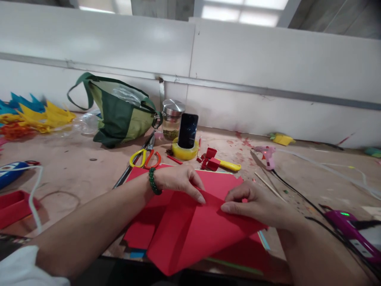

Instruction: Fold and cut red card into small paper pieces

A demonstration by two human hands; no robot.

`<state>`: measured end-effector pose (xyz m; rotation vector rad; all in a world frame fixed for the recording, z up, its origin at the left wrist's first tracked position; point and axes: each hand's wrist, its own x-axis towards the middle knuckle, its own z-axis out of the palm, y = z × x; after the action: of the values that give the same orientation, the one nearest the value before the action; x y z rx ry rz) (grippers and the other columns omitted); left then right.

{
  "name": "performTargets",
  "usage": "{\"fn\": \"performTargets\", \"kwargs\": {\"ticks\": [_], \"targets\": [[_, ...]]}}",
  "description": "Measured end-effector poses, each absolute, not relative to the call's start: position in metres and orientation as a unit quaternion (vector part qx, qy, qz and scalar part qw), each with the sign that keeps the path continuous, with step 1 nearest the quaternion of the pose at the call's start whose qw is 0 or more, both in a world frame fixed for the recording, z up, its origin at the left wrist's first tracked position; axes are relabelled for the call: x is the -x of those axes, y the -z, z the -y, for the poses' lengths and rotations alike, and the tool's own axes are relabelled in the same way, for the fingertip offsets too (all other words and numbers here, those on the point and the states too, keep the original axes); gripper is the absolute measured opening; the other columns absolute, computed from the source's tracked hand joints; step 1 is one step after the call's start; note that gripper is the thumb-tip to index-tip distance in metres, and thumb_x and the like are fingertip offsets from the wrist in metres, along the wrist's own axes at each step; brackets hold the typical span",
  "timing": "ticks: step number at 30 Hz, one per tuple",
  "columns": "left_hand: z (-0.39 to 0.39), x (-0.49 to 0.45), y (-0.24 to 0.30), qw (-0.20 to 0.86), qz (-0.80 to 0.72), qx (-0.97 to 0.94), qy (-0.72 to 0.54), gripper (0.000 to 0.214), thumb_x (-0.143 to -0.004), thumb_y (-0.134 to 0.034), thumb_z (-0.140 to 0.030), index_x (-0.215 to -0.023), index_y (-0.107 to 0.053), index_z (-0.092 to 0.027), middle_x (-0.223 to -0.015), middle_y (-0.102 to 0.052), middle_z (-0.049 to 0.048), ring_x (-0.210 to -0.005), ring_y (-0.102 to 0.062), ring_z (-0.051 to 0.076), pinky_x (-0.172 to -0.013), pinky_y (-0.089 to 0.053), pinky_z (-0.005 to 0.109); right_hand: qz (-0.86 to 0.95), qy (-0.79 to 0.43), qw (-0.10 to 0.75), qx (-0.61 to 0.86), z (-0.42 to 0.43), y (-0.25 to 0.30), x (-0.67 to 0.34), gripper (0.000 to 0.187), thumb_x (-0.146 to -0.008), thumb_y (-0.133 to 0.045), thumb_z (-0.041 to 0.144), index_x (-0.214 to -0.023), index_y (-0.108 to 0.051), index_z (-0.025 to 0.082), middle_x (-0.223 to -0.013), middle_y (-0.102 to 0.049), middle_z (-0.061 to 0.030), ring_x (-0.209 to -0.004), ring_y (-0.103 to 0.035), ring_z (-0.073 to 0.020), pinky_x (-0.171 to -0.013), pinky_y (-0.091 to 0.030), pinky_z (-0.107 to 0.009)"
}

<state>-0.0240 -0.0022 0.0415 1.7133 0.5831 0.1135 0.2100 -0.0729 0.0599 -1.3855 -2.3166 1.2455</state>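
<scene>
One wide brown workbench (74, 159) fills the view, and everything here is placed from the folded red paper (190, 234) lying at its near edge, right in front of you. Beyond the paper and to its left a green cloth bag (119, 115) slumps against the white wall panel (268, 59). The paper itself is a large sheet folded into a pointed shape, lying on more flat red sheets.

Your two hands are both on the paper's upper fold, close together but not touching. Your left hand (181, 180) pinches the fold from the left with its fingertips pointing right. Your right hand (253, 202) grips the same fold from the right, thumb and fingers closed on the edge.

Far left of the paper lies a heap of yellow, blue and orange paper shapes (32, 115). To the paper's right, at the edge of view, lies a purple tool (348, 226) with a black cable. Straight beyond the paper a dark phone (188, 130) stands upright in a yellow tape roll (184, 153), with a lidded glass jar (172, 119) just beside it on the left. Scissors (145, 157) with yellow and orange handles lie just beyond the paper's left corner. A pink glue gun (266, 153) lies beyond the paper to the right. A green bead bracelet (153, 180) circles your left wrist, above the paper.
</scene>
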Motion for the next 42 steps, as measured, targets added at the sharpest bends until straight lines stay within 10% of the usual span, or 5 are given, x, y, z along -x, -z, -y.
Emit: {"fn": "performTargets", "kwargs": {"ticks": [42], "targets": [[0.0105, 0.0199, -0.0434, 0.552, -0.235, -0.798, -0.064, 0.017, -0.074, -0.069, -0.030, -0.080, -0.075, -0.016, -0.073, -0.072, 0.0015, -0.066, -0.058, 0.011, -0.063, -0.043, 0.019, 0.791, -0.403, 0.064, 0.456, 0.0750, -0.0627, -0.2105, 0.044, -0.084, -0.054, 0.051, -0.064, -0.068, 0.015, -0.053, -0.053, 0.0015, -0.049, -0.040, -0.0088, -0.044, -0.027, -0.023]]}}
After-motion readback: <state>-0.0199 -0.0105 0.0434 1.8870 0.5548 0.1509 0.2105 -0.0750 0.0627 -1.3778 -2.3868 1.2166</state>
